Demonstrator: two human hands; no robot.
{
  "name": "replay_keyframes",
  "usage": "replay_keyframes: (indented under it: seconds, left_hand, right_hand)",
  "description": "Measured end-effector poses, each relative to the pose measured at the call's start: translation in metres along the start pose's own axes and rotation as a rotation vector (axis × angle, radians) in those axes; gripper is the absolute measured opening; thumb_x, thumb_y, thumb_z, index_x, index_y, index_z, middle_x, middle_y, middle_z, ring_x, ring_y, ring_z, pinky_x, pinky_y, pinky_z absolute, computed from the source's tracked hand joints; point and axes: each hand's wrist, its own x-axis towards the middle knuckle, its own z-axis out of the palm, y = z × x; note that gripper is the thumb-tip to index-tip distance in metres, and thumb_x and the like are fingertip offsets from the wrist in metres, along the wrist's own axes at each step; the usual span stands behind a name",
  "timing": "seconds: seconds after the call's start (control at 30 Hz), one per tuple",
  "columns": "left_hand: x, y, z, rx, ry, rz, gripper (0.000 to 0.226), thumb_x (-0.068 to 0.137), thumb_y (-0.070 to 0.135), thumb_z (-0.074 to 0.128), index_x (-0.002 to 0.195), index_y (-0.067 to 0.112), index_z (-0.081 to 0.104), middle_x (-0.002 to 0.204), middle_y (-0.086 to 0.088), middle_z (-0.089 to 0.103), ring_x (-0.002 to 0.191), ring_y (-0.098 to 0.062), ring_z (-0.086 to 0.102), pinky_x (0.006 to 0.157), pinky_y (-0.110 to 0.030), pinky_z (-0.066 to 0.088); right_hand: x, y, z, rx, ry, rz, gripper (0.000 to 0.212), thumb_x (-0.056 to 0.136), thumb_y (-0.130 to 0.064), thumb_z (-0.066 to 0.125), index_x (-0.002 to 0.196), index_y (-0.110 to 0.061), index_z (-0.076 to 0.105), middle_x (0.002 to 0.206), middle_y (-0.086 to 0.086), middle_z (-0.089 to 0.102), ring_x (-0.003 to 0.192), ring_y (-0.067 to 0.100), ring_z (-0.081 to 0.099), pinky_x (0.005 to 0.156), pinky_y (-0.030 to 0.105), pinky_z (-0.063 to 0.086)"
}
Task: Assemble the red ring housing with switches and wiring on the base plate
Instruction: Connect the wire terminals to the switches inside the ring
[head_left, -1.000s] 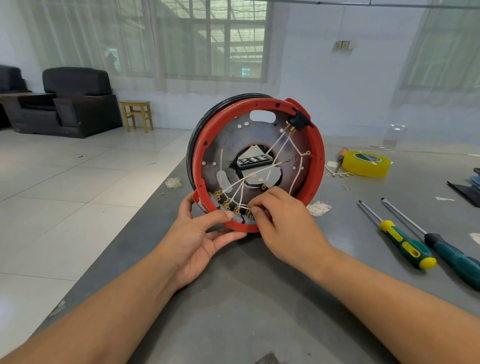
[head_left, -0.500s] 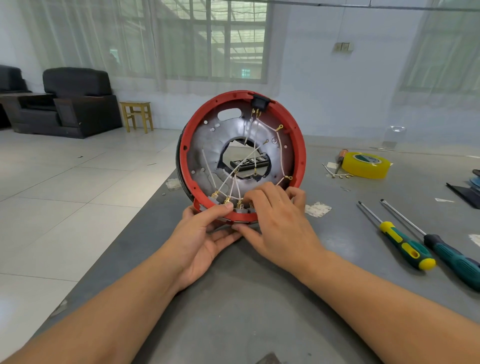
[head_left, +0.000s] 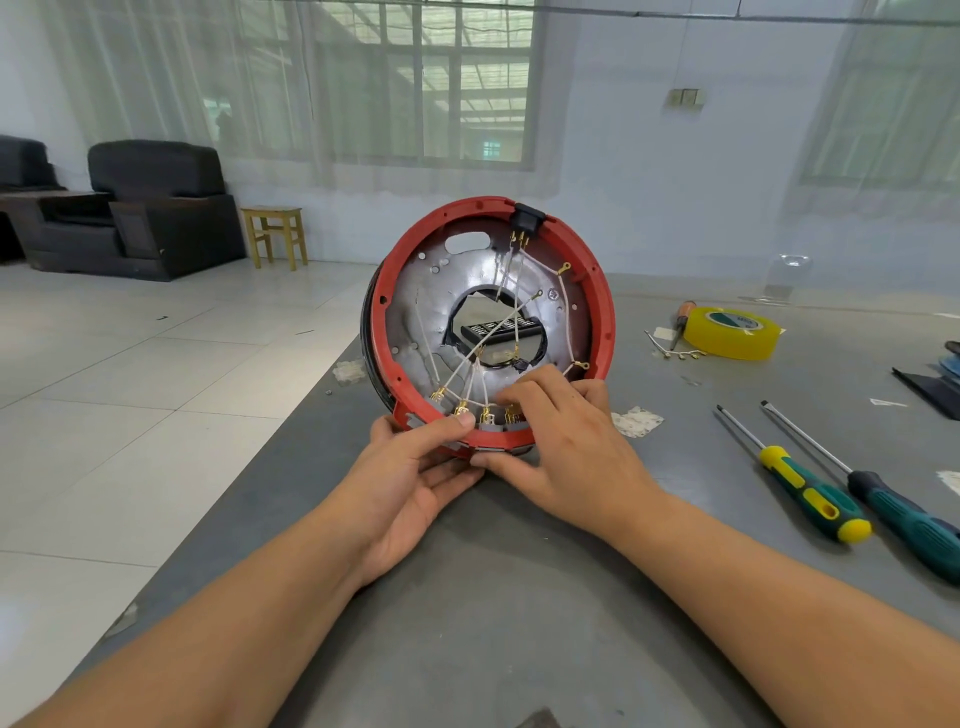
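The red ring housing (head_left: 597, 291) stands on edge on the grey table, its open side facing me. Inside it sits the grey metal base plate (head_left: 415, 312) with a central hole. White wires (head_left: 467, 358) with brass terminals cross the plate from a black switch (head_left: 527, 214) at the top to grey switches (head_left: 488, 421) along the bottom rim. My left hand (head_left: 415, 467) grips the lower rim, thumb on top by the terminals, fingers beneath. My right hand (head_left: 566, 441) holds the lower right rim, its fingers lying over the switches and its thumb below.
A yellow tape roll (head_left: 730, 332) lies at the back right with small terminals (head_left: 675, 353) beside it. Two screwdrivers (head_left: 810, 493) lie on the right. A white scrap (head_left: 636, 421) sits near the housing. The table's left edge (head_left: 291, 415) drops to a tiled floor.
The housing has turned anticlockwise, taking the black switch from upper right to the top. My right hand moved from pinching at the terminals to lying over the lower rim.
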Motion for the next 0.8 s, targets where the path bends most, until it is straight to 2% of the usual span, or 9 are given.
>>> replay_keyframes:
  seconds: [0.2, 0.4, 0.53, 0.7, 0.8]
  left_hand:
    - [0.002, -0.001, -0.002, -0.016, -0.016, 0.001, 0.077, 0.071, 0.009, 0.085, 0.138, 0.013, 0.047, 0.123, -0.028, 0.072, 0.106, -0.037, 0.076, 0.091, -0.049, 0.063]
    - [0.003, -0.001, -0.003, -0.001, -0.012, -0.001, 0.085, 0.071, 0.012, 0.086, 0.145, 0.011, 0.044, 0.118, -0.024, 0.075, 0.106, -0.037, 0.076, 0.087, -0.045, 0.064]
    - [0.002, 0.0, -0.002, 0.022, -0.006, -0.014, 0.084, 0.073, 0.019, 0.087, 0.146, 0.012, 0.047, 0.118, -0.023, 0.076, 0.107, -0.037, 0.076, 0.087, -0.042, 0.065]
    - [0.001, 0.002, -0.001, 0.024, 0.012, -0.031, 0.092, 0.07, 0.022, 0.094, 0.148, 0.006, 0.047, 0.118, -0.024, 0.075, 0.106, -0.034, 0.077, 0.086, -0.04, 0.064]
    - [0.001, 0.003, 0.0, 0.013, 0.019, -0.043, 0.093, 0.068, 0.025, 0.091, 0.148, 0.003, 0.048, 0.118, -0.025, 0.075, 0.106, -0.033, 0.077, 0.084, -0.039, 0.065]
  right_hand:
    - [0.0, 0.003, 0.002, 0.009, 0.027, -0.036, 0.051, 0.087, -0.063, 0.068, 0.114, -0.02, 0.063, 0.11, -0.005, 0.057, 0.096, 0.014, 0.058, 0.087, 0.035, 0.04]
    - [0.001, 0.009, -0.002, -0.046, 0.032, -0.111, 0.05, 0.088, -0.059, 0.069, 0.117, -0.018, 0.063, 0.112, -0.003, 0.059, 0.098, 0.013, 0.054, 0.086, 0.033, 0.042]
    - [0.003, 0.011, -0.005, -0.088, -0.015, -0.133, 0.053, 0.086, -0.054, 0.074, 0.123, -0.017, 0.063, 0.118, 0.0, 0.061, 0.103, 0.018, 0.058, 0.088, 0.037, 0.046]
    - [0.001, 0.009, -0.006, -0.095, 0.007, -0.136, 0.046, 0.09, -0.047, 0.067, 0.124, -0.015, 0.064, 0.119, 0.001, 0.063, 0.104, 0.019, 0.06, 0.094, 0.036, 0.044]
    - [0.001, 0.007, -0.006, -0.1, 0.029, -0.125, 0.043, 0.088, -0.039, 0.064, 0.123, -0.015, 0.065, 0.118, 0.002, 0.064, 0.104, 0.02, 0.061, 0.099, 0.036, 0.043]
